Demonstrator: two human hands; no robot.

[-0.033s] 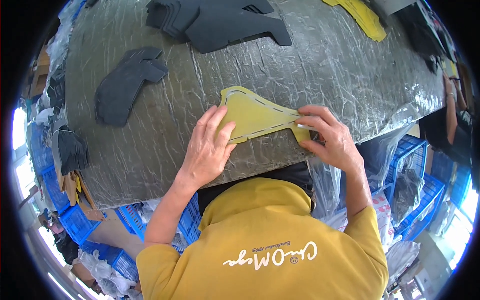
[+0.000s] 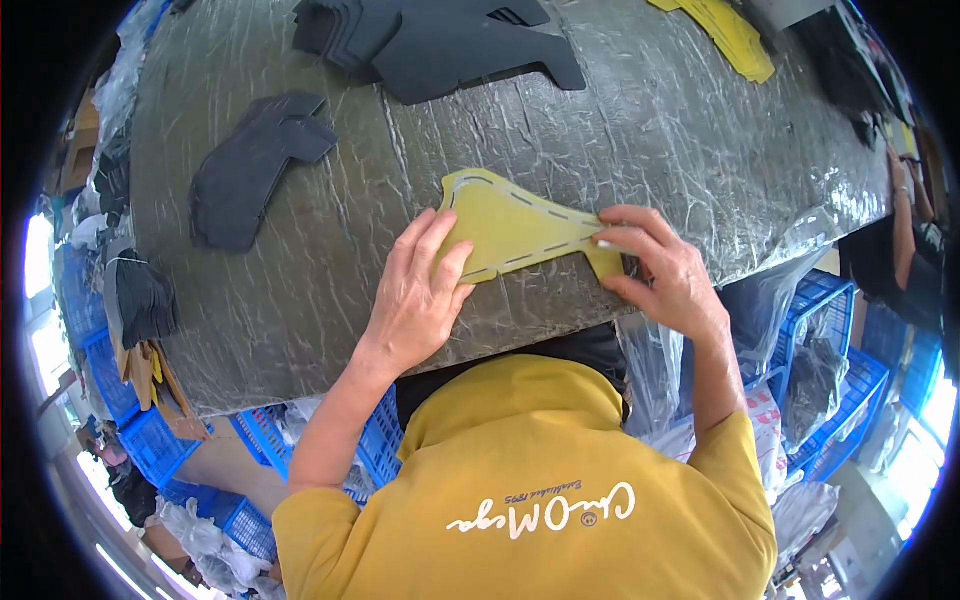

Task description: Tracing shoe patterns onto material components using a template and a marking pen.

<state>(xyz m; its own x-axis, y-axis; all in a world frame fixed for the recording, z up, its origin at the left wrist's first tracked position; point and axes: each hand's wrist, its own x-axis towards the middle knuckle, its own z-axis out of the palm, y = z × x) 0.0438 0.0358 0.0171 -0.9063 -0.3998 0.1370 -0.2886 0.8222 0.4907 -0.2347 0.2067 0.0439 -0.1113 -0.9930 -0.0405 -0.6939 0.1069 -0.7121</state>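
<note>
A flat yellow cut piece (image 2: 520, 230) lies on the table, wide at its left and narrow at its right. Dark dashes run inside its edges, along what looks like a see-through border strip. My left hand (image 2: 410, 290) holds the wide end, fingertips on top and thumb at the near edge. At the narrow end, my right hand (image 2: 665, 270) has its fingers and thumb closed round the tip. A small white thing (image 2: 606, 244) shows between those fingers; its kind is not clear.
Stacked dark grey cut pieces (image 2: 470, 50) lie at the far side, with a smaller dark stack (image 2: 255, 170) to the left. Yellow pieces (image 2: 720, 40) lie far right. Blue crates (image 2: 835, 400) stand below the table edge. Another person's arm (image 2: 903, 220) shows at right.
The narrow end of the yellow piece and my right hand have shifted very slightly. The white thing between my right fingers shows less of its length. My left hand stays in place.
</note>
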